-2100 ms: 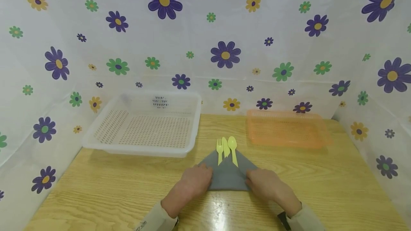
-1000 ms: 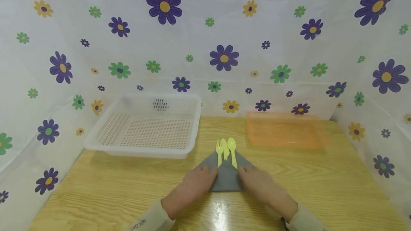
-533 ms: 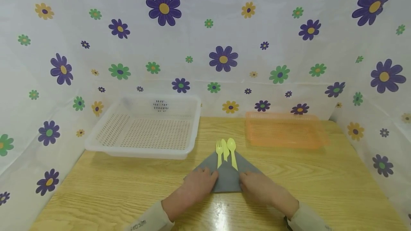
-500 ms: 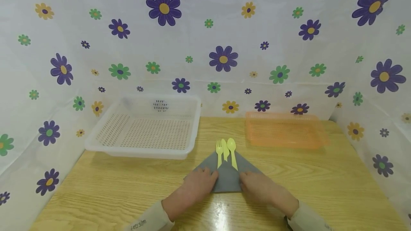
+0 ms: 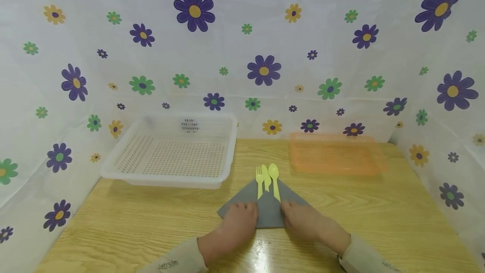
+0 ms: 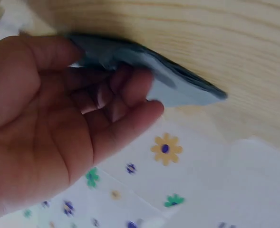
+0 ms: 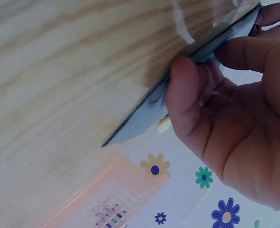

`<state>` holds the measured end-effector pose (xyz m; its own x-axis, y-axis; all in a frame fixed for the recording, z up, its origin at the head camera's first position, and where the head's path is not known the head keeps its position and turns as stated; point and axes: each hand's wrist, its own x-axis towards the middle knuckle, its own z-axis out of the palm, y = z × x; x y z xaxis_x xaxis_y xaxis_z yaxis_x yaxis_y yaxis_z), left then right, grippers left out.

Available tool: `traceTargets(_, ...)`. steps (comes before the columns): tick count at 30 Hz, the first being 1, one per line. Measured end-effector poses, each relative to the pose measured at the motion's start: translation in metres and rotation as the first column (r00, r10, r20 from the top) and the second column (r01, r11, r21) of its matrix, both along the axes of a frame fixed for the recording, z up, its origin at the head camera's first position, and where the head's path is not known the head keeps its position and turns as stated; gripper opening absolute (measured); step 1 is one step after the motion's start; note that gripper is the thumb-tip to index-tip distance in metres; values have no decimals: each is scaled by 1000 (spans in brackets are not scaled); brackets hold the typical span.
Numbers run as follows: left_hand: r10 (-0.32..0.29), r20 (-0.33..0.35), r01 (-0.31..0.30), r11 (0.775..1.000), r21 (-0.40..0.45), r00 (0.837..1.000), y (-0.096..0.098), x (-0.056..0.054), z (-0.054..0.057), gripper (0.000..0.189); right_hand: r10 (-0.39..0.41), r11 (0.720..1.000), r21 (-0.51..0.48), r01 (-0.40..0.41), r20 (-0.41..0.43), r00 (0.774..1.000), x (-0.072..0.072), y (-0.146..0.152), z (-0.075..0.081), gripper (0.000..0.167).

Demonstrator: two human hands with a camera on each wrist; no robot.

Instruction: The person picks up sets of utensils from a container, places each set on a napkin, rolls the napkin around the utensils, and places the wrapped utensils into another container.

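A grey cloth napkin (image 5: 270,217), folded into a pointed pocket, lies on the table. Out of its top stick a yellow-green fork (image 5: 259,176), knife (image 5: 267,177) and spoon (image 5: 273,172), side by side. My left hand (image 5: 239,222) has its fingers curled over the left part of the napkin, whose left corner juts out past them. On the opposite side my right hand (image 5: 303,221) grips the napkin beside the pocket. Both wrist views show thumb and curled fingers at the layered cloth edge (image 6: 187,90); the cloth under each palm is hidden.
A white perforated basket (image 5: 170,181) stands at the back left of the wooden table (image 5: 132,222). At the back right is a shallow orange basket (image 5: 337,169). Flower-printed white sheeting (image 5: 227,45) encloses the back and sides.
Both hands have come inward over the napkin since two seconds ago. In the last half second my left hand has turned and shifted slightly right, and more of the napkin's left corner shows.
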<state>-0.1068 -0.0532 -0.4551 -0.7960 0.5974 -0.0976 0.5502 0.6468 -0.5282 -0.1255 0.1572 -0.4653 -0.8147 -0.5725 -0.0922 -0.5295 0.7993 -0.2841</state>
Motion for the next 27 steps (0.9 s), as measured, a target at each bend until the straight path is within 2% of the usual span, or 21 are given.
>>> traceTargets(4, 33, -26, -35, 993, -110, 999, 8, 7, -6, 42, -33, 995, 97, 36, -32, 999, 5, -5, 2, 8)
traceTargets(9, 78, -32, -82, 982, -169, 996, 15, 10, -13, 40, -13, 983, 180, 32, -105, 994, 12, -8, 1, 7)
traceTargets(12, 68, -42, -76, 975, -208, 997, 16, 11, -16, 40, 28, 982, 188, 5, -175, 984, 17, -5, -2, 9)
traceTargets(15, 69, -58, -79, 976, -201, 996, 14, 11, -17, 42, 73, 986, 166, -32, -243, 967, 21, -1, -5, 13)
traceTargets(17, 58, -77, -71, 981, -182, 995, 11, 12, -16, 42, 85, 988, 143, -49, -253, 964, 21, 1, -7, 15)
traceTargets(21, 19, -143, -35, 993, -111, 990, 3, 13, -17, 42, 68, 993, 105, -50, -179, 981, 16, 5, -6, 21)
traceTargets(24, -13, -197, -1, 998, -69, 980, -2, 13, -17, 41, 39, 997, 75, -34, -66, 997, 9, 9, -2, 22)
traceTargets(27, -34, -230, 25, 999, -39, 973, -5, 13, -16, 40, 35, 999, 30, -35, 29, 999, 2, 13, 3, 21)
